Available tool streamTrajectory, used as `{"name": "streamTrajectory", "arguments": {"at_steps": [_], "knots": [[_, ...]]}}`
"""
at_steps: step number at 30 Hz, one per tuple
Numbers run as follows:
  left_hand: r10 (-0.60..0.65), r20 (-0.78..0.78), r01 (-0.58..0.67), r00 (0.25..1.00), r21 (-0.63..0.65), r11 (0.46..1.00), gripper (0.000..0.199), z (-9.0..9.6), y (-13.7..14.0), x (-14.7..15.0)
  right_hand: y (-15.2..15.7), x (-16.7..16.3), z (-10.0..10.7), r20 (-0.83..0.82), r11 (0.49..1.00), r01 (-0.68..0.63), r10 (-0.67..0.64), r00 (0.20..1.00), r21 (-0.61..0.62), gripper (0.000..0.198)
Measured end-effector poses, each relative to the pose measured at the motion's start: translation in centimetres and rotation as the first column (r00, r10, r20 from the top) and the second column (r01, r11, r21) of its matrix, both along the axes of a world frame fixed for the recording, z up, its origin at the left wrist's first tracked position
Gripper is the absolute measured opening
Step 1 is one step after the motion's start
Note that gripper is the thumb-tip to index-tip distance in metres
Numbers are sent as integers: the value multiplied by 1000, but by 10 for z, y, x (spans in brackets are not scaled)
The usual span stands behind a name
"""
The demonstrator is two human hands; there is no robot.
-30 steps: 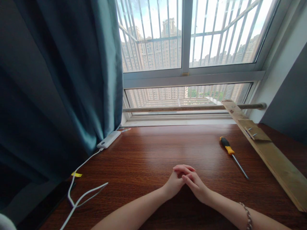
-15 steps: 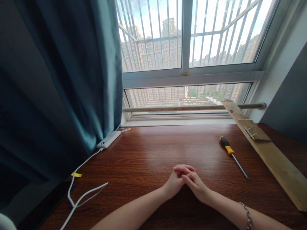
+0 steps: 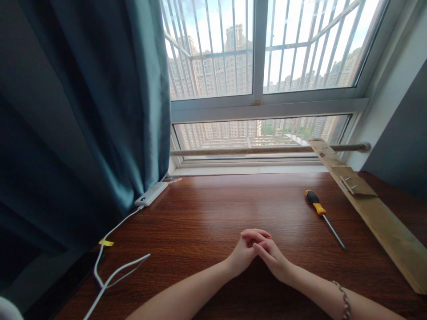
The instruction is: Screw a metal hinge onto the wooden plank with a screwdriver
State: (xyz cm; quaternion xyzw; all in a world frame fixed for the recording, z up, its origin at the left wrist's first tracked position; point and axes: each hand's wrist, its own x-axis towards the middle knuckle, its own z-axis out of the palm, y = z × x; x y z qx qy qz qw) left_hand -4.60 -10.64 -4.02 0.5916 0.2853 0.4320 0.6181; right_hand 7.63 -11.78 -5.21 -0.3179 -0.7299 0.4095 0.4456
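Note:
My left hand (image 3: 242,258) and my right hand (image 3: 276,263) are clasped together over the brown wooden table (image 3: 207,213), their fingers folded over one another. No object shows in either hand, though the space between the palms is hidden. A braided bracelet (image 3: 343,298) circles my right wrist. To the right of my hands, and apart from them, lies a screwdriver (image 3: 319,209) with a black and yellow handle, its shaft pointing toward the near right. Beyond it, a long wooden board (image 3: 380,218) carries a small wood piece (image 3: 358,182) with a couple of metal screws or nails.
The board's far end rests on a horizontal rail (image 3: 247,151) before the barred window. At left, a white power bank (image 3: 151,194) with a white cable (image 3: 113,231) lies beside the dark blue curtain (image 3: 140,111). A yellow tag (image 3: 106,243) is near the cable.

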Motion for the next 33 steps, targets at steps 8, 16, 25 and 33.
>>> {"name": "streamTrajectory", "arguments": {"at_steps": [8,16,25,33], "knots": [[-1,2,1,1000,5,1000,26,1,-1,-1,0,0,-1,-9,1000,1,-1,1000,4,33],[-6,8,6,1000,-19,1000,26,2,-1,0,0,-1,-1,-7,1000,5,-5,1000,-3,33],[25,-16,-24,1000,4,1000,25,5,-2,0,0,-1,1,4,1000,5,-5,1000,-9,34],[4,-2,-4,1000,8,1000,23,4,-2,-1,0,-1,0,-4,1000,-1,1,1000,-8,33]]}}
